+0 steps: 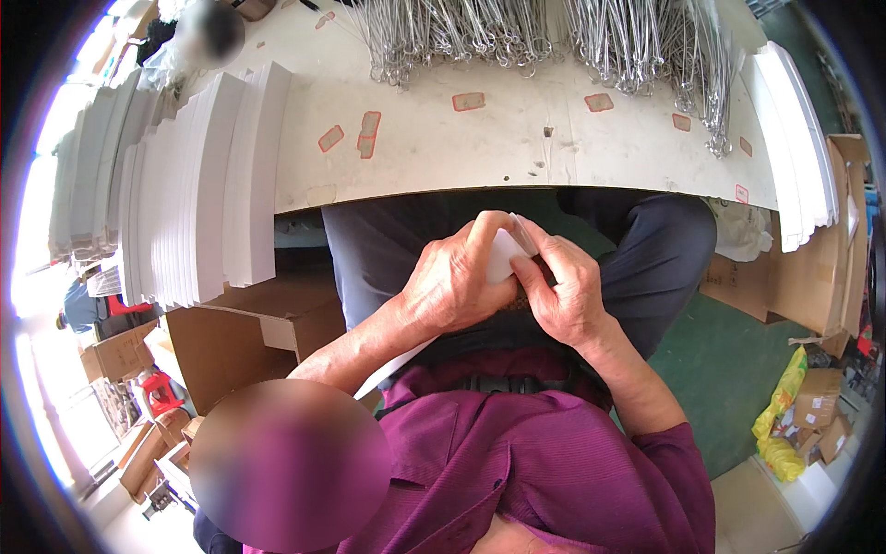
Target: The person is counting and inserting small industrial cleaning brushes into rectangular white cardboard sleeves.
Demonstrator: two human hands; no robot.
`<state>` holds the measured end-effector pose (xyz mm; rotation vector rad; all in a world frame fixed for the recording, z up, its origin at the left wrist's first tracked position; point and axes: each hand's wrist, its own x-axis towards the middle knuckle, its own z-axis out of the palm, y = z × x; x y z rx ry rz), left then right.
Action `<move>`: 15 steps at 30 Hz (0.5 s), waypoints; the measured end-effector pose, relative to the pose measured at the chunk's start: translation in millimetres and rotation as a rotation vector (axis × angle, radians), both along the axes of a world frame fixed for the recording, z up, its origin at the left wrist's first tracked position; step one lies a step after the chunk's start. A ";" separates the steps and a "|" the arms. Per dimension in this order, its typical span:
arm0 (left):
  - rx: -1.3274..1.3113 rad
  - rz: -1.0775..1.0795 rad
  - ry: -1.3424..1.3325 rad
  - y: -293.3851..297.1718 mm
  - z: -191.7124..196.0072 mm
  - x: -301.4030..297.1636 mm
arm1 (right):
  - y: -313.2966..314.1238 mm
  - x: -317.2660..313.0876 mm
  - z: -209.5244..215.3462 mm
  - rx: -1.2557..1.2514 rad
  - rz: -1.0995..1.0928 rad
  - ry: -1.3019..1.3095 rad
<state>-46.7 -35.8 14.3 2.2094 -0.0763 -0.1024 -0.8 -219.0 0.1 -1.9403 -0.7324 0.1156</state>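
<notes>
Above my lap, just off the near edge of the table, both hands are closed on a white, smooth card-like piece [501, 256]. My left hand [457, 275] wraps its side, fingers bent over the far end. From the other side my right hand [568, 288] pinches it between thumb and fingers. A thin, clear-looking edge shows between the fingertips. Most of the piece is hidden by my hands. A white strip [397, 367] shows below my left forearm; whether it belongs to the same piece I cannot tell.
The pale table [415, 152] carries bundles of looped metal wire rods [452, 37] along its far side. White folded-card stacks stand at the left [185, 194] and right [798, 138]. An open cardboard box [221, 355] sits below left; more cartons [817, 397] are at right.
</notes>
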 end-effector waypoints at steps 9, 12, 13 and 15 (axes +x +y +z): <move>0.106 0.040 0.046 -2.7 0.5 -3.0 | 8.7 4.4 4.8 0.245 -0.072 0.621; 0.130 0.069 0.011 -3.5 -2.2 -5.5 | 16.0 3.6 2.3 0.203 -0.079 0.487; 0.117 0.076 0.002 -4.4 -1.6 -6.1 | 15.7 4.3 2.8 0.200 -0.078 0.488; 0.103 0.086 -0.004 -5.5 -2.0 -6.7 | 14.0 6.4 4.3 0.226 -0.098 0.637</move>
